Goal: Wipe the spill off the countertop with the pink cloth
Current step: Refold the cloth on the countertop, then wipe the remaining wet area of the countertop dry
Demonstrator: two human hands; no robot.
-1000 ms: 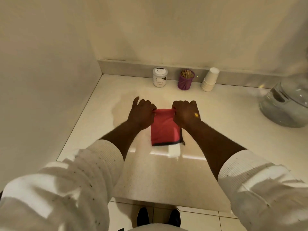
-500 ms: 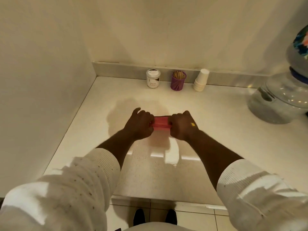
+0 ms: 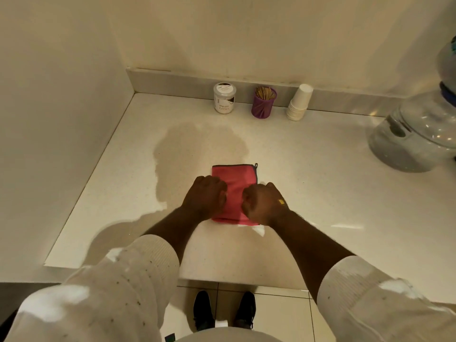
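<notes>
Item one: the pale speckled stone worktop (image 3: 308,169), set into a corner with cream walls on my left and ahead.

Item two: the folded pink cloth with a dark grey edge (image 3: 235,178), lying flat near the middle of the worktop. A small loop tag sticks out at its far right corner.

Item three: my left hand (image 3: 206,197), fingers curled under in a loose fist, knuckles pressing down on the near left part of the cloth.

Item four: my right hand (image 3: 262,203), curled the same way, resting on the near right part of the cloth. A small yellow mark sits on the back of it. Neither hand pinches the fabric as far as I can see; both bear down on it.

Item five: a darker, wet-looking patch (image 3: 197,149) spreading over the worktop beyond and to the left of the cloth; the cloth's far edge touches it.

Item six: against the back ledge, a white round jar printed "Masala Extract" (image 3: 224,98), a purple cup of wooden sticks (image 3: 263,102) just beside it, and a leaning stack of white paper cups (image 3: 299,102).

Item seven: a large clear water bottle (image 3: 417,134) at the right edge, well apart from the cloth.

Item eight: white ribbed sleeves (image 3: 138,272) pushed up both forearms.
</notes>
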